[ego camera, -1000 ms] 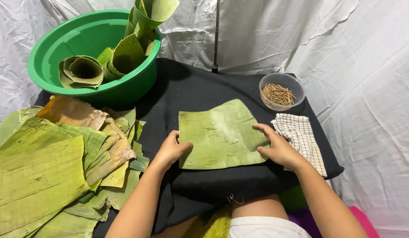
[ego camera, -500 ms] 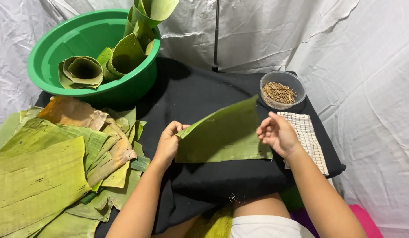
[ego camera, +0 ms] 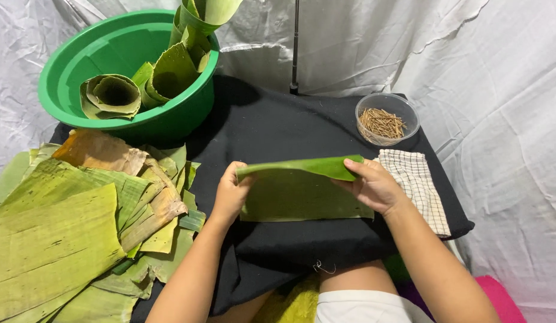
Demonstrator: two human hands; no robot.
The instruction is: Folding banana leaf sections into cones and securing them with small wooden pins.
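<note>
A rectangular piece of green banana leaf (ego camera: 302, 191) is held over the black cloth (ego camera: 278, 125), its far edge curled up and toward me. My left hand (ego camera: 230, 194) grips the leaf's left end. My right hand (ego camera: 374, 185) grips its right end, thumb over the folded upper edge. The leaf's lower half still lies against the cloth.
A green basin (ego camera: 68, 84) with rolled leaf cones stands at the back left. A heap of banana leaves (ego camera: 56, 233) covers the left side. A clear bowl of small wooden sticks (ego camera: 383, 122) and a checked cloth (ego camera: 418, 185) sit at the right. White fabric surrounds the table.
The leaf lay flat under both hands a second ago. Both hands have since lifted its far edge and folded it over toward me.
</note>
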